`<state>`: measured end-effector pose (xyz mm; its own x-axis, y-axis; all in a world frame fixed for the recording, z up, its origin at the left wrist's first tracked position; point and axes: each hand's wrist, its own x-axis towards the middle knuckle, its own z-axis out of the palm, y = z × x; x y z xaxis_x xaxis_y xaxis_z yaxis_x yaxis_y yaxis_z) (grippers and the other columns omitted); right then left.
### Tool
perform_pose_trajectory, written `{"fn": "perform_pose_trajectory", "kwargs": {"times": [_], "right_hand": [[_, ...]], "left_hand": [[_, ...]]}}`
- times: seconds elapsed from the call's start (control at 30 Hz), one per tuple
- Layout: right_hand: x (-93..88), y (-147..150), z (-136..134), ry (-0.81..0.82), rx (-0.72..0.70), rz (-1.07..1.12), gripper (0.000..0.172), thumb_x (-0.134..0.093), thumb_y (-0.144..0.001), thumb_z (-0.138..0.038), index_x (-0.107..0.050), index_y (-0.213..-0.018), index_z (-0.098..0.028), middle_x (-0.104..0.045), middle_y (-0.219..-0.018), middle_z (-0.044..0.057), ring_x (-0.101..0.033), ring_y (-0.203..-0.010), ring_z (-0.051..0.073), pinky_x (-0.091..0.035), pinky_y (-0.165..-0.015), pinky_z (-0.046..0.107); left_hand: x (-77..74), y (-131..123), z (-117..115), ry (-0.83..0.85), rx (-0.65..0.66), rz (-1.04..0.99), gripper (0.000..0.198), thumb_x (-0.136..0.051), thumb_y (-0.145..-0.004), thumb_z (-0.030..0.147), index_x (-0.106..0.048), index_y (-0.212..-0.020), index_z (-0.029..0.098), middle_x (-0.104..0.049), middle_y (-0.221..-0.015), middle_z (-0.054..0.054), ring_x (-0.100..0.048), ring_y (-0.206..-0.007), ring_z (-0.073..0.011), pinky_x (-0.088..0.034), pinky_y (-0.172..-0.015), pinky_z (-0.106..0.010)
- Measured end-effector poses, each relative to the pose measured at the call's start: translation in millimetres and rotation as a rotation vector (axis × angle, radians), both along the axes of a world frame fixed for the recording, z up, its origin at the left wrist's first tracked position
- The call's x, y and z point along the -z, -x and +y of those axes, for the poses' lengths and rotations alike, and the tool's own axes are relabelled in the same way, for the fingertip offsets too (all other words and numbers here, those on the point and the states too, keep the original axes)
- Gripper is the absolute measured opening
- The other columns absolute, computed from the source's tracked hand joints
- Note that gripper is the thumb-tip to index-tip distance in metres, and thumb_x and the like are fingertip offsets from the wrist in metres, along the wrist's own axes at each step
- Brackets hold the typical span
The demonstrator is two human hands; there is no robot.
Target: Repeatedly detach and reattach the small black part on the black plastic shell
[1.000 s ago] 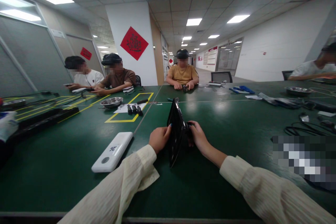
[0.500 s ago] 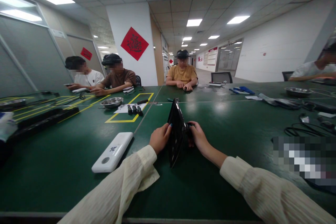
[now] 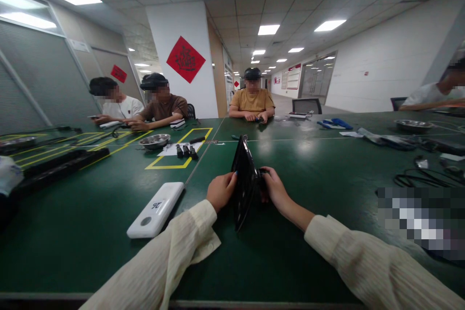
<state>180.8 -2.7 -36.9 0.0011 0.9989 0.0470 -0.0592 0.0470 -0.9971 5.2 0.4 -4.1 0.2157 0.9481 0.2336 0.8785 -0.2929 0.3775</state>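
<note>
While left hand [image 3: 221, 191] grips black panel [image 3: 244, 191], right hand [image 3: 275, 188] curls against back.

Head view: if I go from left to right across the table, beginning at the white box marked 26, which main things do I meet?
White box → left hand → black panel → right hand → blue item → right-hand metal bowl.
</note>
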Motion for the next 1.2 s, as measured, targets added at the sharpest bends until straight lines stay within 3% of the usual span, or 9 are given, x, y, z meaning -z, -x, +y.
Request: {"fn": "perform_pose_trajectory", "kwargs": {"times": [0.27, 0.67, 0.9, 1.2], "right_hand": [[-1.3, -0.4, -1.4, -0.010, -0.006, -0.002, 0.038, -0.035, -0.083, -0.037, -0.038, -0.117, -0.020, -0.048, -0.043, -0.008, -0.047, -0.032, 0.014, -0.030, -0.030, 0.020], [1.9, -2.0, 1.7, -0.015, -0.016, -0.012, 0.037, -0.035, -0.084, -0.035, -0.039, -0.117, -0.020, -0.050, -0.044, -0.007, -0.048, -0.033, 0.014, -0.032, -0.030, 0.020], [2.8, -1.2, 2.3, -0.021, -0.006, -0.013, 0.035, -0.036, -0.084, -0.035, -0.039, -0.116, -0.021, -0.049, -0.044, -0.008, -0.048, -0.032, 0.013, -0.032, -0.030, 0.020], [-0.9, -0.5, -0.2, -0.002, -0.004, -0.015, 0.037, -0.035, -0.084, -0.035, -0.039, -0.117, -0.020, -0.049, -0.043, -0.007, -0.048, -0.032, 0.014, -0.032, -0.030, 0.020]], "left_hand": [[-2.6, -0.9, -2.5, -0.003, 0.000, 0.027, 0.043, -0.024, -0.094, 0.035, -0.063, -0.085, 0.019, -0.067, -0.086, -0.008, -0.062, -0.082, -0.0198, -0.036, -0.067, -0.025], [0.4, -0.3, 0.3, -0.006, -0.003, 0.028, 0.052, -0.021, -0.094, 0.040, -0.063, -0.074, 0.018, -0.065, -0.073, -0.006, -0.060, -0.071, -0.0177, -0.032, -0.059, -0.024], [2.4, -0.2, 1.0, 0.001, -0.047, 0.045, 0.044, -0.022, -0.094, 0.040, -0.060, -0.087, 0.019, -0.067, -0.087, -0.007, -0.062, -0.082, -0.0196, -0.035, -0.064, -0.025], [3.2, 0.7, 2.5, -0.033, -0.009, 0.031, 0.043, -0.022, -0.094, 0.039, -0.059, -0.083, 0.020, -0.066, -0.080, -0.005, -0.062, -0.077, -0.0176, -0.035, -0.063, -0.024]]}}
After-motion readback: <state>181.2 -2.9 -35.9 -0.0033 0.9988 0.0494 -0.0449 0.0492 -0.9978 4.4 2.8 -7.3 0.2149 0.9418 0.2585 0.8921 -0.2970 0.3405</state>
